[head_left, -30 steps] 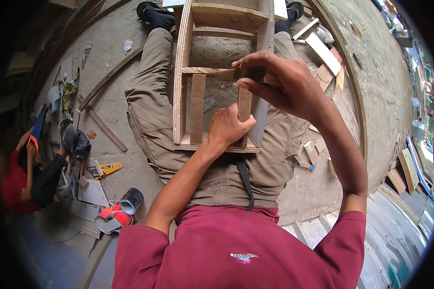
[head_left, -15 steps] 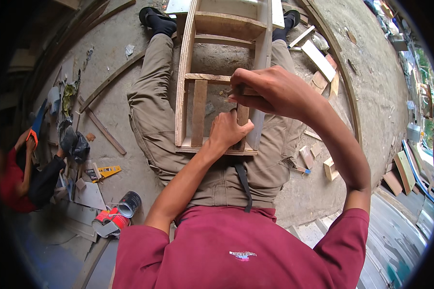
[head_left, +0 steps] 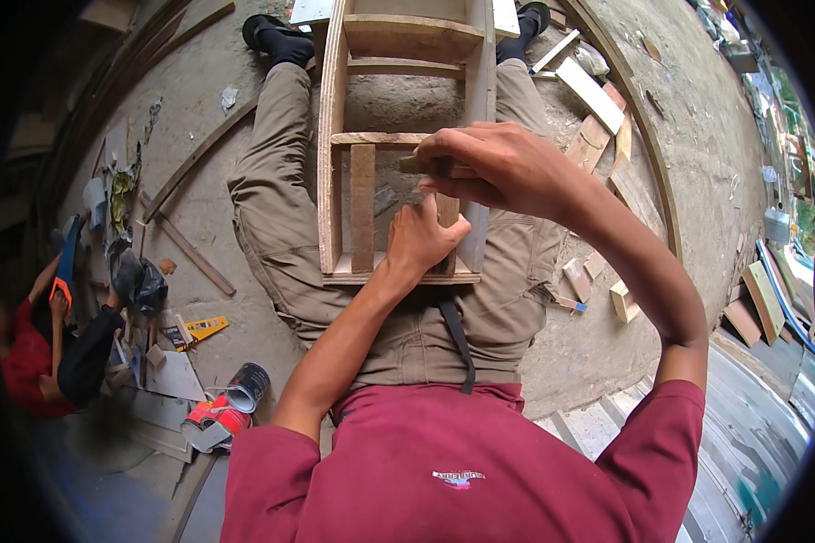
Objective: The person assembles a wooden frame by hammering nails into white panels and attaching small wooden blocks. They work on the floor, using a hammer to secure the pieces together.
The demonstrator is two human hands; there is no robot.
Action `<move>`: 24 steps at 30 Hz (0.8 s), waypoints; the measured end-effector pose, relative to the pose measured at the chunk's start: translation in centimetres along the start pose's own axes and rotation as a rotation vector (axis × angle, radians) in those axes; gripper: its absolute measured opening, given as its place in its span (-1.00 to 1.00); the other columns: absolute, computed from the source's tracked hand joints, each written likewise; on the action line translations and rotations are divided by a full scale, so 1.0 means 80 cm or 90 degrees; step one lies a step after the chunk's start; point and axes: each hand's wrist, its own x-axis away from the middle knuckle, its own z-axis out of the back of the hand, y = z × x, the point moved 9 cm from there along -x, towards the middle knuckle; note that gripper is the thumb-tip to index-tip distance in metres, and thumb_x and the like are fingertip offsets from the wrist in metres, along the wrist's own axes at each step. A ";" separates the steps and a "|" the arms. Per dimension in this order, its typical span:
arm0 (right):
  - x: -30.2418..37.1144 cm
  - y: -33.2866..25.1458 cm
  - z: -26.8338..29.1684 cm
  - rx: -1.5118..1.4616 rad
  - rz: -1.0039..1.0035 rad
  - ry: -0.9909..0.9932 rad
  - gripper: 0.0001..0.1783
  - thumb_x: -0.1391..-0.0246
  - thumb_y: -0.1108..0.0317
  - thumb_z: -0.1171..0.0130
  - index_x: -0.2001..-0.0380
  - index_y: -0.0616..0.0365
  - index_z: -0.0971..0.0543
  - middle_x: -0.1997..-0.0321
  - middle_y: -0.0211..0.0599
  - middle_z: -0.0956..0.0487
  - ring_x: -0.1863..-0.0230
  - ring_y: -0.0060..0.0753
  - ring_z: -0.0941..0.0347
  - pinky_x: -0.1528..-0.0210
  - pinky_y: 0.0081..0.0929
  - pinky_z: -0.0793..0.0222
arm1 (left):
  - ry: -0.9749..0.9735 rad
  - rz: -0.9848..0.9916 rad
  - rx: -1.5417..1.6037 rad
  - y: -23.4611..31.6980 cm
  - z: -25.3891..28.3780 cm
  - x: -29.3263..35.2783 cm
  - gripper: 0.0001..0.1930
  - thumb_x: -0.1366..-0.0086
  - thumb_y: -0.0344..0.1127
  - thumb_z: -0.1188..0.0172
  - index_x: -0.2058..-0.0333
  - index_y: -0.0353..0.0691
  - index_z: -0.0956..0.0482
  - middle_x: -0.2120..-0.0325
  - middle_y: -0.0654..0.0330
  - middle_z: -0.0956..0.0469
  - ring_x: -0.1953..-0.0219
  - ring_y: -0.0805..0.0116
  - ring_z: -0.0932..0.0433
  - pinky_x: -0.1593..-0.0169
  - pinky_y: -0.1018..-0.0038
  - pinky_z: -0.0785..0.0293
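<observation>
A: Where did the wooden frame (head_left: 407,145) sit?

B: It lay lengthwise on the seated person's legs, its near end against the lap and its far end out by the shoes (head_left: 276,36), above the concrete floor (head_left: 199,181).

A: Left hand (head_left: 426,240)?

B: It rested at the frame's near right corner, fingers curled around an upright slat (head_left: 447,226). Closed on that slat.

A: Right hand (head_left: 493,167)?

B: Above the left one, over the frame's right rail. Its fingertips pinched a short wooden strip (head_left: 426,166) lying crosswise on top of the upright slat.

A: Surroundings?

B: Wood offcuts (head_left: 598,271) lay scattered on the floor to the right. A tipped red can (head_left: 231,407) and a yellow-handled saw (head_left: 199,330) lay to the left, near another person in red (head_left: 36,362).
</observation>
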 end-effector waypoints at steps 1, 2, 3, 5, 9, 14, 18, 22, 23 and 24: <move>0.001 0.002 -0.006 0.009 -0.016 -0.024 -0.72 -0.19 0.30 -0.30 0.11 0.16 -0.51 0.27 -0.17 -0.63 0.27 -0.04 -0.60 0.27 -0.19 -0.49 | -0.017 -0.002 -0.010 -0.002 -0.004 0.001 -0.50 -0.05 -0.09 -0.34 0.22 -0.47 -0.57 0.48 -0.26 -0.62 0.33 -0.27 -0.64 0.18 0.00 -0.58; 0.001 0.005 -0.012 0.017 -0.032 -0.048 -0.71 -0.19 0.29 -0.30 0.10 0.15 -0.51 0.27 -0.17 -0.63 0.26 -0.04 -0.60 0.27 -0.19 -0.49 | -0.033 -0.005 -0.020 -0.004 -0.008 -0.001 -0.50 -0.06 -0.11 -0.34 0.19 -0.47 -0.55 0.48 -0.23 -0.63 0.34 -0.25 -0.65 0.20 0.02 -0.57; 0.001 0.007 -0.017 0.026 -0.048 -0.072 -0.71 -0.20 0.29 -0.29 0.09 0.15 -0.50 0.27 -0.18 -0.63 0.26 -0.03 -0.60 0.26 -0.18 -0.49 | -0.050 -0.007 -0.030 -0.007 -0.012 0.000 -0.50 -0.08 -0.14 -0.34 0.15 -0.47 -0.54 0.47 -0.20 -0.63 0.36 -0.22 -0.65 0.22 0.03 -0.57; -0.002 -0.006 -0.002 0.003 -0.003 0.004 -0.71 -0.21 0.26 -0.28 0.11 0.15 -0.49 0.28 -0.17 -0.62 0.27 -0.01 -0.59 0.25 -0.16 -0.48 | -0.050 -0.028 -0.009 -0.007 -0.011 -0.002 -0.50 -0.08 -0.15 -0.34 0.12 -0.45 -0.52 0.48 -0.20 -0.63 0.35 -0.23 -0.65 0.23 0.03 -0.57; 0.000 0.009 -0.022 0.029 -0.026 -0.070 -0.70 -0.23 0.20 -0.25 0.12 0.14 -0.47 0.30 -0.17 -0.60 0.28 0.01 -0.57 0.24 -0.14 -0.47 | -0.059 -0.004 -0.046 -0.005 -0.011 -0.001 -0.52 -0.09 -0.17 -0.35 0.12 -0.42 -0.52 0.46 -0.21 -0.63 0.33 -0.25 -0.65 0.22 0.03 -0.56; 0.000 0.005 -0.019 -0.006 -0.012 -0.043 -0.71 -0.23 0.20 -0.26 0.16 0.14 -0.46 0.34 -0.18 -0.58 0.30 -0.02 -0.56 0.27 -0.17 -0.46 | -0.080 -0.018 0.005 -0.004 -0.012 -0.003 -0.46 -0.07 -0.20 -0.37 0.04 -0.41 -0.44 0.25 -0.25 -0.61 0.18 -0.27 -0.62 0.12 0.02 -0.54; 0.000 0.005 -0.019 -0.021 -0.035 -0.056 -0.71 -0.23 0.19 -0.26 0.16 0.14 -0.47 0.37 -0.19 -0.57 0.31 -0.02 -0.56 0.28 -0.19 -0.46 | -0.078 -0.028 -0.007 -0.008 -0.014 -0.001 -0.36 -0.08 -0.20 -0.37 -0.07 -0.41 -0.35 0.20 -0.26 -0.61 0.15 -0.27 -0.62 0.10 0.02 -0.54; -0.003 0.000 -0.011 -0.020 -0.010 0.006 -0.72 -0.24 0.19 -0.26 0.16 0.13 -0.47 0.39 -0.21 -0.58 0.36 -0.04 -0.57 0.31 -0.19 -0.46 | -0.070 -0.057 -0.005 -0.008 -0.016 -0.004 -0.40 -0.09 -0.18 -0.35 -0.03 -0.42 -0.42 0.33 -0.23 -0.63 0.25 -0.25 -0.64 0.18 0.05 -0.56; -0.004 -0.005 -0.003 -0.043 -0.002 0.037 -0.72 -0.23 0.20 -0.27 0.16 0.13 -0.47 0.39 -0.21 -0.58 0.37 -0.05 -0.57 0.32 -0.20 -0.46 | -0.101 -0.025 -0.005 -0.010 -0.018 -0.006 -0.42 -0.09 -0.16 -0.35 0.00 -0.43 -0.44 0.37 -0.23 -0.63 0.27 -0.25 -0.65 0.19 0.06 -0.56; -0.005 -0.008 0.004 -0.065 0.004 0.069 -0.72 -0.23 0.21 -0.27 0.16 0.13 -0.48 0.39 -0.21 -0.59 0.38 -0.06 -0.57 0.33 -0.21 -0.46 | -0.132 0.007 -0.005 -0.012 -0.021 -0.006 -0.43 -0.09 -0.15 -0.35 0.03 -0.44 -0.47 0.41 -0.22 -0.63 0.29 -0.24 -0.65 0.20 0.07 -0.57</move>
